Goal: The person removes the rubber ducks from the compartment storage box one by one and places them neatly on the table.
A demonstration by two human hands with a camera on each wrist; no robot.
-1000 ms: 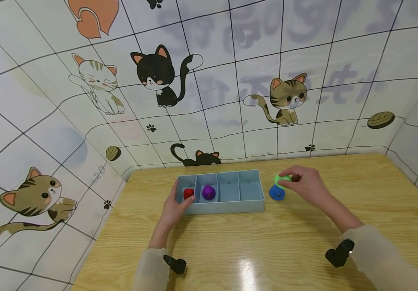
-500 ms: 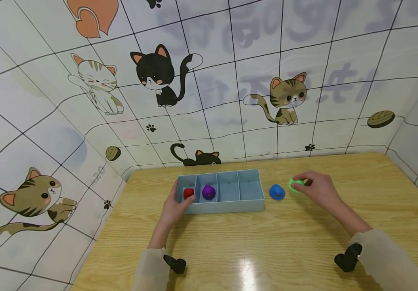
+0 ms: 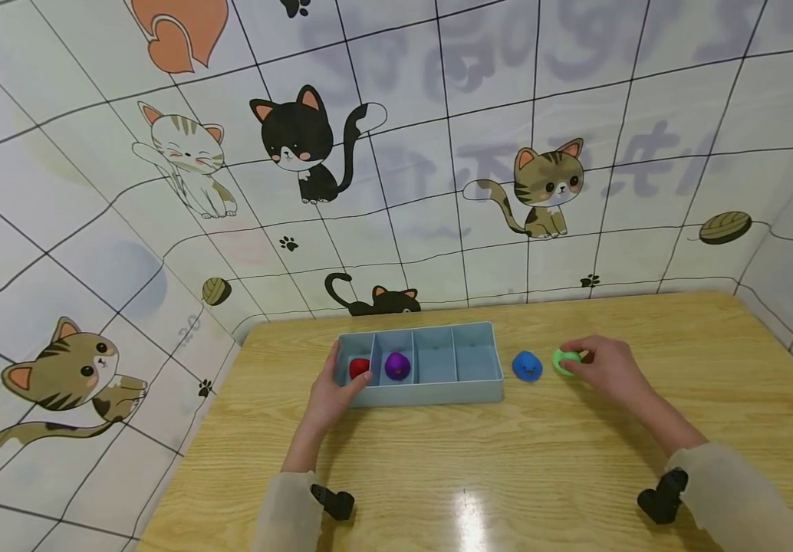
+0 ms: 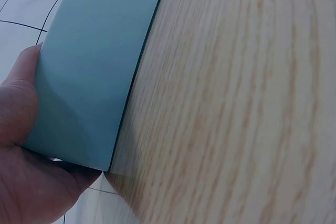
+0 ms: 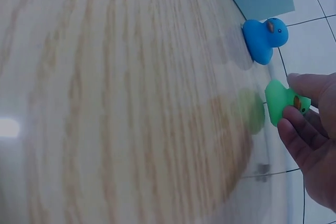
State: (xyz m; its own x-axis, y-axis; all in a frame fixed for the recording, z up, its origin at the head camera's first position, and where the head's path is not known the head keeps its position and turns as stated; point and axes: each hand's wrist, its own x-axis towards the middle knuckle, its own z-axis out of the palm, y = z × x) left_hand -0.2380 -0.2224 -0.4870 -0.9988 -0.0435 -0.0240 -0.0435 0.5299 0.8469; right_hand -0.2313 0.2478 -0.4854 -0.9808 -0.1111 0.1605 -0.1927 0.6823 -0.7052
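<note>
My left hand (image 3: 328, 395) grips the left end of a light blue divided box (image 3: 431, 393), its thumb over the front rim. In the left wrist view the fingers and thumb hold the box's end wall from both sides. A red toy (image 3: 359, 369) sits in the leftmost compartment, partly hidden by the thumb. Beside it, the second compartment holds a purple rubber duck (image 3: 397, 366). My right hand (image 3: 607, 370) pinches a green rubber duck (image 5: 278, 100) close over the table, just right of a blue rubber duck (image 3: 527, 366).
The wooden table (image 3: 507, 460) runs back to a wall sheet (image 3: 431, 230) printed with cartoon cats and grid lines. The blue duck stands close to the box's right end. Black wrist cameras sit on both sleeves.
My right hand has carried the green duck from above the blue duck to the right and lowered it toward the table. My left hand and the box stay in place.
</note>
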